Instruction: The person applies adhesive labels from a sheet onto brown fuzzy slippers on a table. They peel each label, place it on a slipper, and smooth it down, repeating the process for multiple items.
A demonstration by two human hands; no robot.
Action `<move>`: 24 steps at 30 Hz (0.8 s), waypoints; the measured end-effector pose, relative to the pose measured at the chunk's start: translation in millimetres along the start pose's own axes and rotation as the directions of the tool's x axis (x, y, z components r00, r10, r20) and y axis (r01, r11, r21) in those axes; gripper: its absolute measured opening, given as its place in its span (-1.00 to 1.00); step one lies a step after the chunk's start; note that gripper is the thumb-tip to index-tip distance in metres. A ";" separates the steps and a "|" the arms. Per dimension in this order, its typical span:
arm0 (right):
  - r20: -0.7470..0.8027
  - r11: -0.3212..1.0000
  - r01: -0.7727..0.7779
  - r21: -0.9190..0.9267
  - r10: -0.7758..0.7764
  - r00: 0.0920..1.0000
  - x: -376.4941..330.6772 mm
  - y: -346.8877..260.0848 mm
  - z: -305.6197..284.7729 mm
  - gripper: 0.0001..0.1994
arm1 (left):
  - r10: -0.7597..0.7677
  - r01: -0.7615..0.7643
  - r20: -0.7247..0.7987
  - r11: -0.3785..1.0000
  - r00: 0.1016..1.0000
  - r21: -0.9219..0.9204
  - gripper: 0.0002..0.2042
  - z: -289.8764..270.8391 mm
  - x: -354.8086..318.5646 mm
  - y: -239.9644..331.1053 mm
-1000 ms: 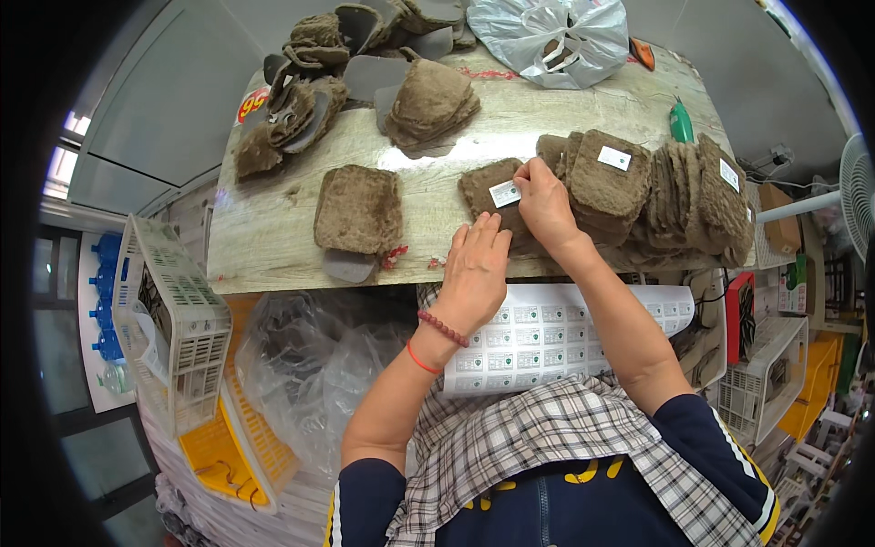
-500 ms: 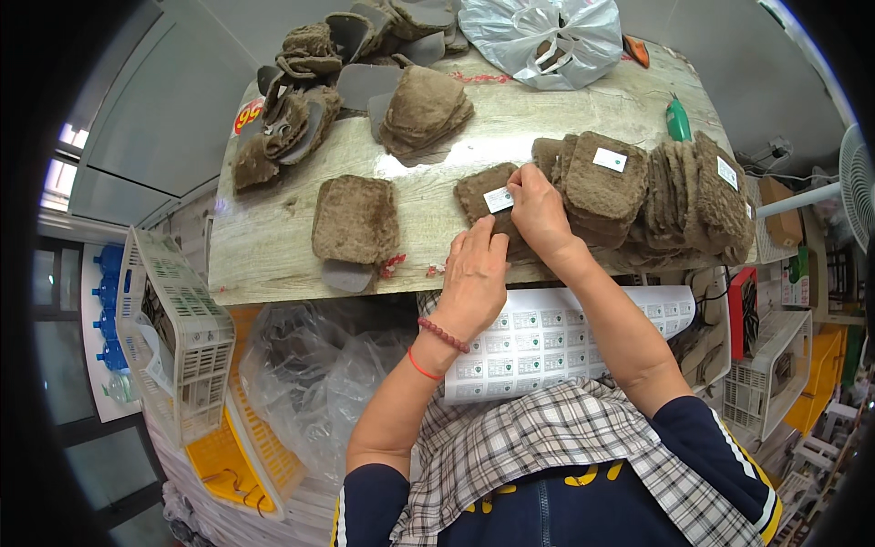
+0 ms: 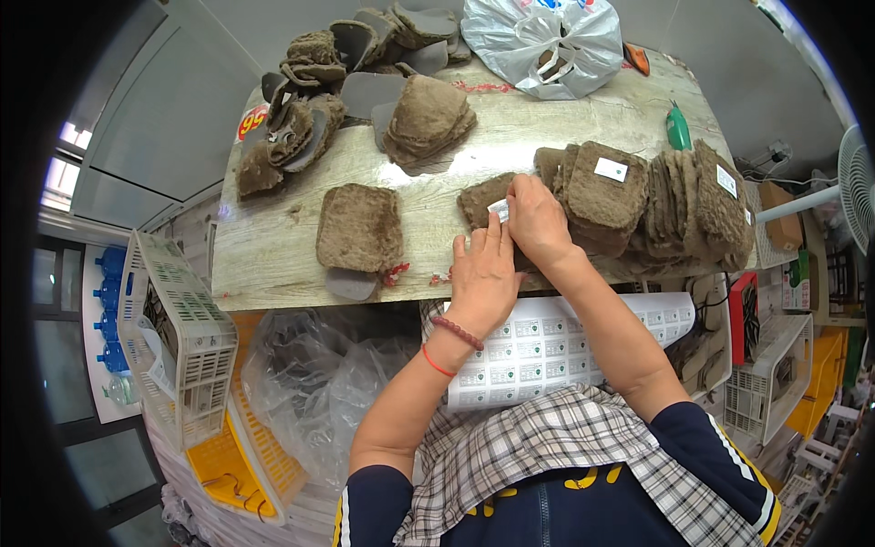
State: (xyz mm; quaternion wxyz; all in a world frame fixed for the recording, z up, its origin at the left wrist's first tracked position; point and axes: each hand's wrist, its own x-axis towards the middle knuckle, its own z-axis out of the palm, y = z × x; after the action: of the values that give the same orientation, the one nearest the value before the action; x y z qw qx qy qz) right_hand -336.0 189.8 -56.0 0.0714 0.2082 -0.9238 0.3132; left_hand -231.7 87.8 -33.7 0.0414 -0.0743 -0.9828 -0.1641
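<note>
A fuzzy brown pad [image 3: 474,197] lies near the table's front edge, partly hidden beneath my hands. On it is a small white label [image 3: 499,211]. My right hand [image 3: 540,221] pinches the label's right end, its fingertips bent down. My left hand [image 3: 485,278] stretches its fingers forward, the fingertips touching the label's near edge. Across my lap lies a white sheet of printed labels [image 3: 570,343]. Just right of my hands stands a stack of brown pads [image 3: 602,196], the top one bearing a label; a leaning row of pads [image 3: 673,196] adjoins it.
At left on the table are a pad [image 3: 359,226] over a grey piece and a small pile of pads [image 3: 428,118]. Behind lie a heap of grey-backed pieces [image 3: 314,123], a silver plastic bag [image 3: 542,46] and a green bottle [image 3: 677,128]. Crates [image 3: 196,356] flank the table.
My left hand has shifted slightly right, its fingertips now against the label. The label looks more tilted and more covered by my fingers. My right hand has dipped slightly toward me.
</note>
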 end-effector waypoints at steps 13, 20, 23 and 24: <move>-0.013 0.991 -0.127 -0.037 0.126 0.992 1.6 -3.1 0.7 -0.54 | -0.015 0.013 -0.039 0.999 0.999 -0.048 -0.27 3.8 -5.4 -1.2; 0.058 0.975 -0.197 -0.104 0.204 0.977 3.5 -21.6 -7.6 -0.53 | -0.059 0.065 0.053 0.991 0.997 -0.120 -0.30 -20.5 -38.8 -7.2; -0.027 0.988 -0.152 0.003 0.152 0.988 -2.4 -24.7 -8.4 -0.66 | -0.068 0.069 0.014 0.985 0.998 -0.157 -0.31 -20.0 -47.1 -10.5; -0.042 0.990 -0.133 0.042 0.135 0.990 -4.2 -27.3 -10.9 -0.70 | -0.068 0.064 -0.017 0.981 0.998 -0.181 -0.31 -18.4 -48.8 -11.6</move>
State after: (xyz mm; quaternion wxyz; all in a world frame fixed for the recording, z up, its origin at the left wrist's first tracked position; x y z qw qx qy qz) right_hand -320.5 178.2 -33.5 0.0665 0.1399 -0.9277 0.3397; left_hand -184.4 64.5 -25.2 0.0405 -0.0432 -0.9652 -0.2547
